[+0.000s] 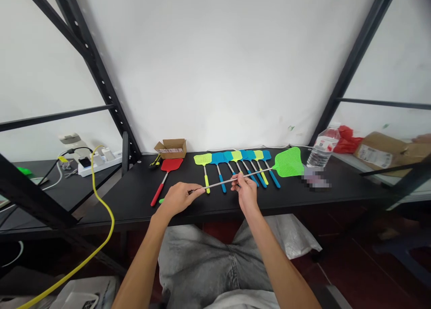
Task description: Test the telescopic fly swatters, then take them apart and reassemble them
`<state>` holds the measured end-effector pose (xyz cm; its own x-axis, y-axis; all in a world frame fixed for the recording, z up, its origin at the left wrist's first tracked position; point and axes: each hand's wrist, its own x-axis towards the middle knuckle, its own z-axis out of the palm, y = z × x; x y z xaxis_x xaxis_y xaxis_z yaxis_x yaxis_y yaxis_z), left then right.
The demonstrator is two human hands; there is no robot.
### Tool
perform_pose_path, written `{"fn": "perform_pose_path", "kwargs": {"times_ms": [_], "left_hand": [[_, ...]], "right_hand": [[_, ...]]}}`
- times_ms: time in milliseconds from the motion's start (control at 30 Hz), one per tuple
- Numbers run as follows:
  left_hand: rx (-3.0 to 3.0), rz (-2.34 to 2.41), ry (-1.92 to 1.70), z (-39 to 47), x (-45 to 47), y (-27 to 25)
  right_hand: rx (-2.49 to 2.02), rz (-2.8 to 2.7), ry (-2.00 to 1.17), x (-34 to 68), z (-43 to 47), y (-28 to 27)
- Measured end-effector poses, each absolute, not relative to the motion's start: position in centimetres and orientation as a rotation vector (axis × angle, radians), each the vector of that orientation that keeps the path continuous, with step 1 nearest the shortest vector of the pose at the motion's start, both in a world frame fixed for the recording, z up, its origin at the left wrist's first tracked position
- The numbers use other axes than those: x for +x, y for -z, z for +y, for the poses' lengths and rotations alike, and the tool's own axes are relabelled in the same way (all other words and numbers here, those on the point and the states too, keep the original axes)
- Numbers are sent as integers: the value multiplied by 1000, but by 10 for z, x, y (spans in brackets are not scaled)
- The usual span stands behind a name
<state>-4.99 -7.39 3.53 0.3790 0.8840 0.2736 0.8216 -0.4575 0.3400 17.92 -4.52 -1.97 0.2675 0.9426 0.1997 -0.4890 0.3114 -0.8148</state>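
A green fly swatter (288, 163) with a long thin metal shaft is held slantwise above the black table, its mesh head out to the right. My left hand (179, 198) is closed around the shaft's left part; a green handle tip shows beyond it. My right hand (244, 189) pinches the shaft near its middle. Behind the hands lies a row of several blue and yellow-green fly swatters, with a yellow-green fly swatter (202, 160) at its left end and a blue fly swatter (275, 178) at its right end. Left of the row rests a red fly swatter (171, 164).
An open cardboard box (174, 150) stands by the wall. A water bottle (323, 146) is at the right, near a large carton (384, 154). On the left are a power strip (101, 162) and a yellow cable (109, 215) hanging past the black table's (134, 210) edge. Metal posts flank the table.
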Motion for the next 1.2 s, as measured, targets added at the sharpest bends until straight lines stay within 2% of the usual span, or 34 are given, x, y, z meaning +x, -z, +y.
{"fn": "perform_pose_path", "kwargs": {"times_ms": [400,700,1200], "left_hand": [[2527,1609,-707,-80,-36,-38],[2570,1649,-797,-88,11,-27],[2528,1603,-762,-87,14,-32]], "right_hand": [[-710,-850,-1134,181,-49,18],[-758,-1339,-1115,177,-52,17],[-736,-1164,-1083,177,-51,18]]}}
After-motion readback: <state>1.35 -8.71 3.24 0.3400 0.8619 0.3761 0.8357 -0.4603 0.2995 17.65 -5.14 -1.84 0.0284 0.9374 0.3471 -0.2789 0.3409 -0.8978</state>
